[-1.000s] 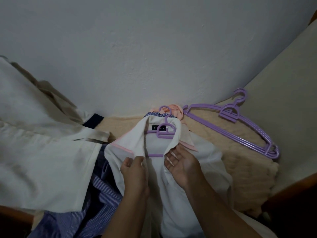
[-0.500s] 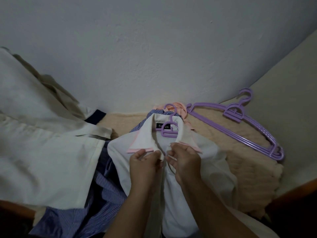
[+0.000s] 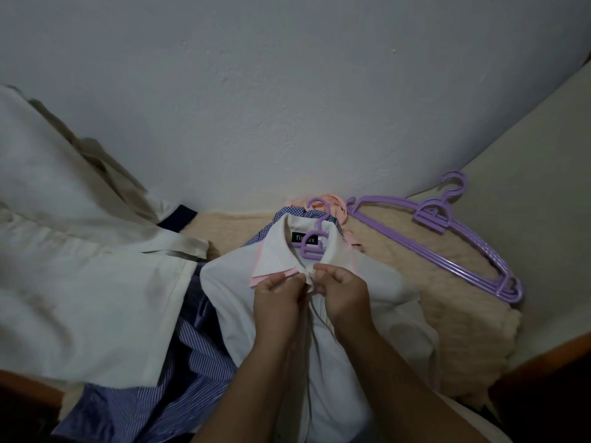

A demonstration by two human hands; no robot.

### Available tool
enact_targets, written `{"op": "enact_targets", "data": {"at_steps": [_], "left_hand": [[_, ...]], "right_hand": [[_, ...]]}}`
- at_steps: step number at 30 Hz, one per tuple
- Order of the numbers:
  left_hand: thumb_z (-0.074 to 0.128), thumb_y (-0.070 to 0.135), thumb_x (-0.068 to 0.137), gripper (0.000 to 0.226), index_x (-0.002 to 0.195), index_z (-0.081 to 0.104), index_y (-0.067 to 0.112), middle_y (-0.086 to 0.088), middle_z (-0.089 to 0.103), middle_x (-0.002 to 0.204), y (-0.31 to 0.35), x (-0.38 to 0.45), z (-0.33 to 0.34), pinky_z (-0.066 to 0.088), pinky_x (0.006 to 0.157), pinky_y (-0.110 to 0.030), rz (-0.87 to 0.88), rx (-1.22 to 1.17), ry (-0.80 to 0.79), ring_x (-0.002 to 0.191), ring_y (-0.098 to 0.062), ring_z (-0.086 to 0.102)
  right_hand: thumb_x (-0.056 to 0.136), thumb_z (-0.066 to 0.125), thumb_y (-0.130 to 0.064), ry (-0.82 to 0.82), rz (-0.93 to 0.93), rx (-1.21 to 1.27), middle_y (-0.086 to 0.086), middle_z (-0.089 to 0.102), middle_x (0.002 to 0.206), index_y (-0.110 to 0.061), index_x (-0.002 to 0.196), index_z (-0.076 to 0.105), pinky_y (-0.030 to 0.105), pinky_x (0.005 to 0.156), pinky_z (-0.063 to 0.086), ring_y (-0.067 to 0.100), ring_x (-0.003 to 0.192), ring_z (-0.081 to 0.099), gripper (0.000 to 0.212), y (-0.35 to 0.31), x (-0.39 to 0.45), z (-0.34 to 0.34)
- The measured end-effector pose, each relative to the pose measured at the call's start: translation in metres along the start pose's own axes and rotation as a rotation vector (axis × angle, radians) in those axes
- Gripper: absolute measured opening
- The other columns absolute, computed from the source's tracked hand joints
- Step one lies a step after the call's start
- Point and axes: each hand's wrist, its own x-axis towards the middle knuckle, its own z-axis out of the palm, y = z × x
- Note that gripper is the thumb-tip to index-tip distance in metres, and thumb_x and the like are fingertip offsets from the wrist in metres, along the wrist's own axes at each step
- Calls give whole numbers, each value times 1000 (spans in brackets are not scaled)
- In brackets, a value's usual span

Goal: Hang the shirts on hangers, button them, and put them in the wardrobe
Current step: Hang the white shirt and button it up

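While the white shirt (image 3: 287, 340) lies face up on a heap of clothes in the middle of the view, its collar pointing toward the wall, both hands meet at its neck. A purple hanger (image 3: 311, 247) sits inside the collar, its hook reaching up past a black label. The left hand (image 3: 276, 302) pinches the placket edge just under the collar with curled fingers and thumb, and the right hand (image 3: 343, 294) pinches the facing edge in the same way, so that the two hands nearly touch over the top of the shirt front. Whether a button lies between the fingertips cannot be told, since the fingers cover that spot. Pink lining shows at the underside of the collar on the left. Under the white shirt, a blue checked shirt (image 3: 275, 227) peeps out at the collar, and a pink garment (image 3: 332, 204) lies behind it against the wall. A blue striped shirt (image 3: 179, 378) spreads out to the lower left, partly beneath a large cream cloth (image 3: 80, 298) that fills the left side. To the right, a stack of spare purple hangers (image 3: 447, 247) rests on a fuzzy beige blanket (image 3: 463, 330), well apart from the hands. A pale grey wall (image 3: 287, 91) fills the upper part of the view.
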Motion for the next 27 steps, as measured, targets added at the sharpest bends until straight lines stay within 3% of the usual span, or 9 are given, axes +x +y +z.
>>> {"op": "enact_targets", "data": {"at_steps": [3, 6, 10, 14, 16, 19, 23, 25, 27], "left_hand": [[65, 2, 84, 34, 114, 57, -9, -13, 71, 80, 3, -1, -1, 50, 53, -16, 64, 70, -40, 62, -7, 65], [64, 2, 86, 24, 107, 54, 6, 0, 68, 71, 2, -4, -1, 49, 55, -12, 156, 159, -43, 54, 2, 61], [65, 7, 87, 20, 93, 51, 20, 0, 69, 75, 1, -5, -3, 51, 63, -17, 229, 266, -41, 66, -6, 64], [60, 14, 92, 7, 95, 54, 16, -2, 65, 76, 1, 0, -6, 51, 73, -32, 243, 341, -43, 74, -17, 63], [60, 15, 92, 8, 97, 54, 14, -1, 63, 74, 2, 3, -6, 52, 75, -35, 239, 356, -65, 73, -17, 62], [60, 10, 90, 11, 98, 53, 12, 1, 63, 69, 4, 6, -7, 52, 72, -33, 231, 348, -100, 70, -16, 62], [64, 0, 85, 22, 92, 47, 11, 10, 62, 55, 7, 7, -10, 53, 66, -25, 213, 266, -178, 61, -8, 63], [65, -2, 83, 25, 92, 46, 11, 8, 63, 58, 8, 9, -11, 55, 67, -27, 202, 236, -195, 62, -11, 64], [67, -2, 82, 27, 93, 46, 10, 1, 65, 67, 10, 10, -11, 54, 60, -21, 213, 231, -201, 61, -10, 64]], "right_hand": [[91, 57, -3, -25, 8, -14, 10, 67, 89, -1, 102, 68, 34, 85, 50, 19, 82, 59, 16, 0, 2, -2], [91, 56, -3, -47, -1, -31, 9, 67, 88, -6, 95, 68, 34, 84, 51, 18, 81, 59, 13, 1, 2, -3], [90, 58, -4, -53, -20, -71, 10, 69, 92, -13, 90, 67, 36, 88, 52, 24, 90, 63, 14, 2, 2, -4], [90, 60, -5, -53, -70, -150, 6, 69, 87, -14, 88, 69, 32, 86, 52, 22, 88, 63, 12, 5, 2, -6], [89, 60, -5, -46, -103, -174, 6, 69, 88, -8, 93, 71, 37, 89, 52, 25, 90, 65, 13, 8, 1, -6], [90, 58, -2, -65, -129, -201, 7, 69, 94, -2, 103, 71, 38, 94, 51, 25, 96, 65, 18, 9, -1, -8], [92, 55, -2, -149, -125, -200, 4, 67, 103, -4, 112, 67, 30, 98, 48, 19, 103, 62, 24, 5, -2, -12], [91, 56, 0, -216, -115, -176, 3, 68, 105, -6, 117, 65, 19, 89, 49, 10, 98, 63, 28, 3, -5, -15], [87, 58, 7, -281, -101, -127, -3, 69, 92, -9, 116, 63, 10, 72, 49, -4, 79, 64, 33, 2, -6, -18]]}}
